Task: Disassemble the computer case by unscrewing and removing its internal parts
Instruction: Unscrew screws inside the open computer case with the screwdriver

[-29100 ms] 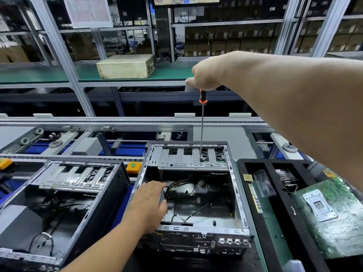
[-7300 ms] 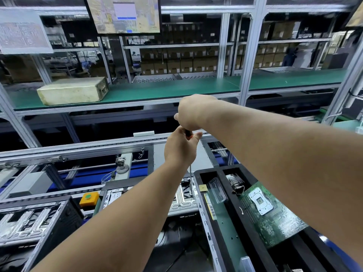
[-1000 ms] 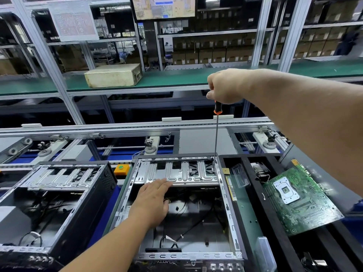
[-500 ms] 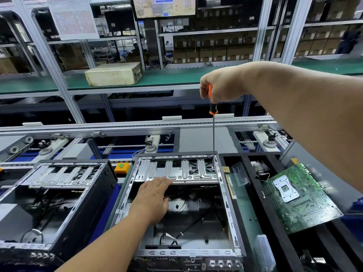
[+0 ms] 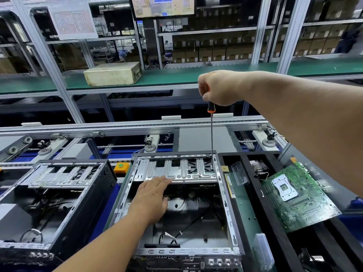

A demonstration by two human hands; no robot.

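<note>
An open computer case (image 5: pixel 228 203) lies in front of me with loose black cables inside. A silver drive bracket (image 5: pixel 176 171) spans its far end. My right hand (image 5: pixel 220 87) grips the black-and-orange handle of a long screwdriver (image 5: pixel 211 134) held upright, with the tip on the bracket's right end by the case wall. My left hand (image 5: pixel 153 197) lies flat with straight fingers on the bracket's near edge, over the case opening.
A second open black case (image 5: pixel 94 195) stands to the left. On the right, a black tray (image 5: pixel 243 169) holds a green motherboard (image 5: pixel 298 195), a clear plastic piece and a cooler. An orange button box (image 5: pixel 121 167) sits between the cases. Conveyor rails run behind.
My right hand has shifted a little on the screwdriver handle while the tip stays at the bracket's right end. My left hand keeps resting on the bracket's edge.
</note>
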